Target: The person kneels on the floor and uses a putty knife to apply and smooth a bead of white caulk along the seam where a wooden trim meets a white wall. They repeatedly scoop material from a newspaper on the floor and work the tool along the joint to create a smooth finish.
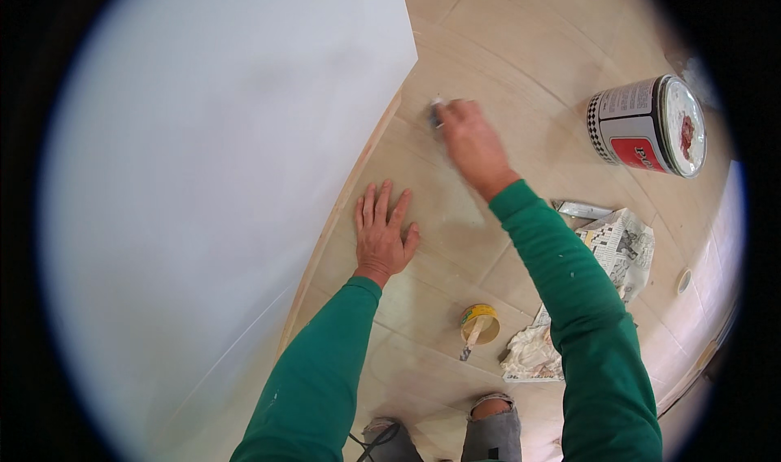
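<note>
My left hand (386, 231) lies flat with fingers spread on the beige tiled floor (435, 275), beside the wooden strip along the foot of the white wall. Farther ahead and to the right, my right hand (474, 141) is closed, smeared by motion, over the floor. From its fingertips pokes a small grey-blue and white thing (437, 112), too blurred to name. Both arms reach forward in green sleeves.
The white wall (220, 177) and its wooden strip (350, 189) run along the left. A large paint can (630, 124) stands at the right. Near my knees sits a small yellow tin (480, 315) with a flat stick. Crumpled newspaper (634, 246) lies beside my right arm, near a greyish flat tool (582, 210).
</note>
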Available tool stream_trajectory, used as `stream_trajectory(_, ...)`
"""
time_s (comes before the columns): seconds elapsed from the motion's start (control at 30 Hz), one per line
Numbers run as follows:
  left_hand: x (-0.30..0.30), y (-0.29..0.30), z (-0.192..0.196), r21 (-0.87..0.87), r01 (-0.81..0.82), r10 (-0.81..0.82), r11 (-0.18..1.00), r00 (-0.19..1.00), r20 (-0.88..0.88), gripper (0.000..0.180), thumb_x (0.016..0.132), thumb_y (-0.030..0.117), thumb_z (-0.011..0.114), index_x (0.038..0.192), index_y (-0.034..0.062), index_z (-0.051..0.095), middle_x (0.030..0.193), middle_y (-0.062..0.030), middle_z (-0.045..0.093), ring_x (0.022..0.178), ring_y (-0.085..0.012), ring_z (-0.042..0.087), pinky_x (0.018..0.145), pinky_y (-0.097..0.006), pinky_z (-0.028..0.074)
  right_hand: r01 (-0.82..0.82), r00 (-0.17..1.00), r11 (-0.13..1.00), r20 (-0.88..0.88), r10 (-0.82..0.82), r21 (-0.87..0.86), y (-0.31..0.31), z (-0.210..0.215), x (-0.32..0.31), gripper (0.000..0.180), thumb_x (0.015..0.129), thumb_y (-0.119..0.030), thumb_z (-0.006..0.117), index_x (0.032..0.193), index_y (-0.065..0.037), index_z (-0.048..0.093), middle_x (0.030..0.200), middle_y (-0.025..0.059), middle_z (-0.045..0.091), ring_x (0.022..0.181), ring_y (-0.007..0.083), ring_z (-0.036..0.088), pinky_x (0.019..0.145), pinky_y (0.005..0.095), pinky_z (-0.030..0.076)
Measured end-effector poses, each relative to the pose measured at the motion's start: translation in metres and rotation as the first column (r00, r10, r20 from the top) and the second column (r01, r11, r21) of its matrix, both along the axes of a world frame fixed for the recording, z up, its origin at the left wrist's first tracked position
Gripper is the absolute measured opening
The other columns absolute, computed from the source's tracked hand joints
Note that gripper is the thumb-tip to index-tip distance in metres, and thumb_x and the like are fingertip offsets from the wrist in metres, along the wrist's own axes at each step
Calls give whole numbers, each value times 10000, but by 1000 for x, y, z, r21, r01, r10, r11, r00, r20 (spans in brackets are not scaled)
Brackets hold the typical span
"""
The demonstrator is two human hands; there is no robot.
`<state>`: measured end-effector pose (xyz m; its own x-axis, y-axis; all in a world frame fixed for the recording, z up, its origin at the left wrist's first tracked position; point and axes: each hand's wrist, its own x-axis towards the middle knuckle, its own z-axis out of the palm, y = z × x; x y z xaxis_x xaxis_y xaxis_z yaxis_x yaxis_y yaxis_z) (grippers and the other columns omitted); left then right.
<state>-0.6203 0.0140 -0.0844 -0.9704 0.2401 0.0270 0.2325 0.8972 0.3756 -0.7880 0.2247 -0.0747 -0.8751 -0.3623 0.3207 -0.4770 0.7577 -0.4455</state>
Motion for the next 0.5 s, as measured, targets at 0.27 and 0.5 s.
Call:
stream_trajectory(0.27,-1,-1,0,6,8,-8,1000,1000,0,669,914,305,655,1546,144,504,1650,-204,363,1501,-485,313,1213,-650,233,-28,1000,998,1,28,52,-29,1,-31,221,917,-63,589,1108,34,643,1063,178,648,1031,345,613,872,434,560)
stream_trajectory(0.5,1,-3,-4,8,5,-5,1000,1000,-30,673,912,307,657,1548,147,502,1652,-204,363,1500,-487,315,1213,-649,232,-11,995,987,102,-6,159,-27,6,-44,322,900,-24,575,1209,55,625,1127,189,649,1078,352,607,936,437,553)
